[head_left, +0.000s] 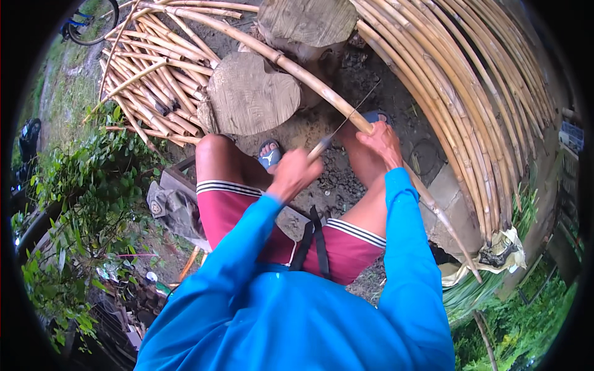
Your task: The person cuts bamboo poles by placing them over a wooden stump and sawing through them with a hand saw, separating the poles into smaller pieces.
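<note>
A long bamboo pole runs slantwise from the upper left, past my knees, down to the lower right. My right hand is wrapped round it above my right thigh. Closed on the light handle of a thin-bladed knife, my left hand is slightly smeared by motion. The narrow blade points up and to the right and crosses the pole just beyond my right hand. Whether its edge bites into the bamboo I cannot tell.
Two cut tree stumps stand ahead, close to the pole. A heap of short bamboo pieces lies at the far left. Many long bamboo poles rest side by side on the right. A leafy bush grows at the left.
</note>
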{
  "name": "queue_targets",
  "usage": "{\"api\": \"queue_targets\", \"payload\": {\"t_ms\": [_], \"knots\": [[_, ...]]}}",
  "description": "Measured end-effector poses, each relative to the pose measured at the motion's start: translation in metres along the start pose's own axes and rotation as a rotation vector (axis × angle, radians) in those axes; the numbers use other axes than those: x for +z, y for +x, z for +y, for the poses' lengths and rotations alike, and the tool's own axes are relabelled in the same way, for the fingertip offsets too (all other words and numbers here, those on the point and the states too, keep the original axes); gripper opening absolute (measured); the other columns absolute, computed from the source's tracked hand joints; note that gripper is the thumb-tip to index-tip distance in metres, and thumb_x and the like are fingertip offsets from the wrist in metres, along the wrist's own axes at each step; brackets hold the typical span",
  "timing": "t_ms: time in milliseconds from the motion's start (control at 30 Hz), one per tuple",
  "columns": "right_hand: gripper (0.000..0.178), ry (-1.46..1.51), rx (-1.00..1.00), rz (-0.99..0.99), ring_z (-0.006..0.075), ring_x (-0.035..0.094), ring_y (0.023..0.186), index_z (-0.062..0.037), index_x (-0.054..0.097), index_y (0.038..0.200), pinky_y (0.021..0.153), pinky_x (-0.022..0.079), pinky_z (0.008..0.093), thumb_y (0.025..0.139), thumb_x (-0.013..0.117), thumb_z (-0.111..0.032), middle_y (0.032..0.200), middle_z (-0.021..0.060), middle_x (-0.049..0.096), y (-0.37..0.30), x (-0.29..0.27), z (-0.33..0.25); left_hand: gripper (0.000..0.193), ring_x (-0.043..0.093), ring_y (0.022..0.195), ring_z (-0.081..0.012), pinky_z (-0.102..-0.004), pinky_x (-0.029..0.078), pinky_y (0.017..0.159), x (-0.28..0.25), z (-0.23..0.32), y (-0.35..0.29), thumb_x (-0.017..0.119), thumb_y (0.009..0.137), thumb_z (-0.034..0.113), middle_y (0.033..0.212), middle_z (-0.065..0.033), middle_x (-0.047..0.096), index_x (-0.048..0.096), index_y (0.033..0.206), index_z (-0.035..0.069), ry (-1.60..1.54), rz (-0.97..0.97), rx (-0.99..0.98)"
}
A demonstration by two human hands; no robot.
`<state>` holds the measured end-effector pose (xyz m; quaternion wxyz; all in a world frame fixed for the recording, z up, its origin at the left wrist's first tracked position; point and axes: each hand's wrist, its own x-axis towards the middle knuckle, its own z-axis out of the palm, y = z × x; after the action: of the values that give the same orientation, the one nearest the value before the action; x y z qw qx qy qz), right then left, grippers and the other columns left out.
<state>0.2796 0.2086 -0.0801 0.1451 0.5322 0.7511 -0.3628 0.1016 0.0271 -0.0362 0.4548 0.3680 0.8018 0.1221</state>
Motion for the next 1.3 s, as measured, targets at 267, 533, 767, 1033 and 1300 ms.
{"api": "queue_targets", "payload": {"t_ms": [267, 533, 767, 1033, 1300], "knots": [[0.048, -0.058, -0.017, -0.018, 0.0421, 0.068, 0.095, -0.0081, 0.074, 0.101, 0.084, 0.054, 0.0475, 0.072, 0.068, -0.046, 0.097, 0.0237, 0.071, 0.007, 0.0, 0.009, 0.034, 0.067, 0.077, -0.0466, -0.0499, 0.054, 0.073, -0.003, -0.041, -0.038, 0.056, 0.081, 0.024, 0.074, -0.029, 0.064, 0.067, 0.091, -0.007, -0.004, 0.095, 0.158], [0.045, 0.065, -0.019, -0.123, 0.0399, 0.069, 0.09, -0.0054, 0.074, 0.096, 0.078, 0.053, 0.0468, 0.072, 0.069, -0.043, 0.089, 0.0244, 0.07, 0.006, -0.007, 0.013, 0.041, 0.066, 0.078, -0.0501, -0.053, 0.055, 0.073, 0.008, -0.003, 0.005, 0.056, 0.08, 0.03, 0.076, -0.0354, 0.063, 0.066, 0.078, -0.01, 0.005, 0.028, 0.13], [0.042, 0.061, -0.059, 0.026, 0.0412, 0.069, 0.085, -0.0042, 0.073, 0.093, 0.075, 0.052, 0.0478, 0.074, 0.069, -0.042, 0.086, 0.0249, 0.069, 0.007, 0.003, -0.004, 0.035, 0.065, 0.082, -0.0498, -0.0531, 0.053, 0.079, 0.016, -0.041, -0.003, 0.059, 0.079, 0.028, 0.081, -0.0342, 0.064, 0.069, 0.087, -0.004, 0.033, 0.056, -0.045], [0.04, 0.04, -0.065, 0.031, 0.0431, 0.067, 0.09, -0.0067, 0.073, 0.094, 0.079, 0.053, 0.0494, 0.075, 0.069, -0.042, 0.089, 0.0223, 0.071, -0.009, -0.006, 0.002, 0.024, 0.059, 0.066, -0.0476, -0.0525, 0.045, 0.063, -0.018, -0.031, -0.06, 0.062, 0.079, 0.021, 0.064, -0.0261, 0.054, 0.052, 0.082, -0.001, -0.15, 0.058, 0.131], [0.04, -0.188, -0.048, 0.352, 0.0458, 0.067, 0.086, -0.0047, 0.068, 0.092, 0.076, 0.054, 0.0524, 0.078, 0.07, -0.042, 0.085, 0.0251, 0.069, -0.028, -0.006, -0.023, 0.028, 0.053, 0.062, -0.0417, -0.0494, 0.04, 0.06, -0.028, -0.04, -0.048, 0.065, 0.08, 0.022, 0.064, -0.0229, 0.052, 0.049, 0.078, 0.0, -0.277, -0.008, 0.215]]}}
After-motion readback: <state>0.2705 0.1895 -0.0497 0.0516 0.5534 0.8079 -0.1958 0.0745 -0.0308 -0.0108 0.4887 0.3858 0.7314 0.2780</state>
